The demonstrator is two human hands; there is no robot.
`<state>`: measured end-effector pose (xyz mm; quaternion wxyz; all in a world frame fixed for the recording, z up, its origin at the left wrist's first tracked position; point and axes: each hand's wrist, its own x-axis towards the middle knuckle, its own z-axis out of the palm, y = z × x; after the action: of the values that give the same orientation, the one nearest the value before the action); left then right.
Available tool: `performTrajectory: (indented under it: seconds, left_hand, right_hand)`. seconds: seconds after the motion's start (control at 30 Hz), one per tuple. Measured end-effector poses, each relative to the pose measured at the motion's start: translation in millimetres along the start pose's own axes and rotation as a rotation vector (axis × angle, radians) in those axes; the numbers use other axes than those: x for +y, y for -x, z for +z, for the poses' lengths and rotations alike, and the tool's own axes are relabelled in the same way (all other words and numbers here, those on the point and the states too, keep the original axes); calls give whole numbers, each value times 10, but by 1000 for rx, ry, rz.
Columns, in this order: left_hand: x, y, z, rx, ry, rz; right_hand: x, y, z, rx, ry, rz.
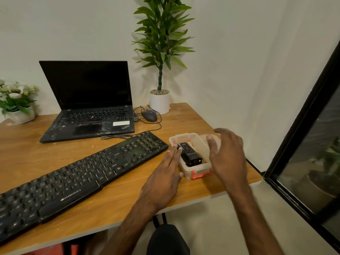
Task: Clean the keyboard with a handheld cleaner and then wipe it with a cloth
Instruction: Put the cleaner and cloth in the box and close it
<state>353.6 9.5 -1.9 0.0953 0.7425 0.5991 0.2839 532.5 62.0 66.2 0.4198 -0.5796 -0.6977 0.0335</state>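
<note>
left grip [161,179] wide, fingers straight, tips at 9 o'clock rim of clear plastic box [184,171] | right grip [228,159] wide, fingers loosely spread above its 3 o'clock side | handheld cleaner [189,155] lies inside box, label unreadable | keyboard [82,172] at box's 9 o'clock on counter [119,203], reads ZEBRONICS

The wooden table [117,205] carried a black keyboard [77,177] lying diagonally, an open laptop [88,124] behind it, a wired mouse [149,115], a tall potted plant [159,102], a flower pot [22,115] at far left, and a clear plastic box [195,171] near the right edge.
</note>
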Motion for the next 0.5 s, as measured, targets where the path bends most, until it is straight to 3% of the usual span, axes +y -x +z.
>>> performTrajectory:
  seconds: [0.13, 0.27, 0.33, 0.4, 0.5]
  left_hand:
    - [10, 3, -6, -21, 0, -14]
    - [23, 14, -16, -18, 13, -13]
    - [41, 18, -27, -15, 23, -17]
    - [51, 26, -43, -11, 31, -30]
    - [59, 30, -58, -7, 47, -27]
  right_hand:
    - [448, -102, 27, -159, 28, 252]
    - [609, 111, 210, -380, 274, 244]
    - [603, 147, 204, -332, 229, 245]
    - [577, 115, 155, -222, 1, 328]
    - [535, 113, 89, 74, -311, 314]
